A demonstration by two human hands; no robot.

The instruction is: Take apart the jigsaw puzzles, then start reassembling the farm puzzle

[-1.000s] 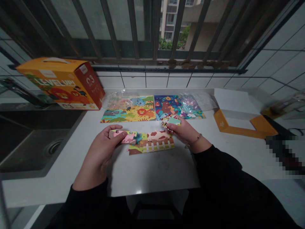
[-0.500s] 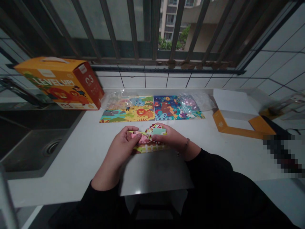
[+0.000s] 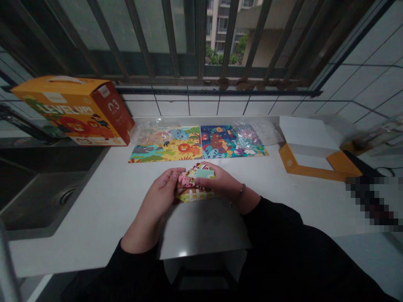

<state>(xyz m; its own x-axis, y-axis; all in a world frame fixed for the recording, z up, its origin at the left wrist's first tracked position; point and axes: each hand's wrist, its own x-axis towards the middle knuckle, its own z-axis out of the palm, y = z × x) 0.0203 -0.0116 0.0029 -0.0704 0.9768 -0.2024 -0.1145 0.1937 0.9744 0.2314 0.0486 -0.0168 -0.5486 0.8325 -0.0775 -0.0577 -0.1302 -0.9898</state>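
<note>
My left hand (image 3: 163, 188) grips a pink jigsaw piece (image 3: 185, 180) at its edge, just above the counter. My right hand (image 3: 214, 179) pinches a patterned piece with a mint-green patch (image 3: 204, 173), and the two pieces meet between my fingers. Under both hands lies a partly joined section of a farm puzzle (image 3: 195, 195), showing a white fence on green and brown. My fingers hide much of the pieces, so how they fit together cannot be seen.
Two finished jigsaw pictures, savanna (image 3: 165, 151) and jungle (image 3: 231, 142), lie beyond my hands, with clear plastic bags (image 3: 260, 132) behind. An orange "LEVEL UP!" box (image 3: 72, 110) stands left, above a steel sink (image 3: 47, 197). An opened orange-and-white box (image 3: 315, 161) sits right.
My hands have moved together over the farm section, bringing the pink and patterned pieces from apart to touching. The view has drifted slightly.
</note>
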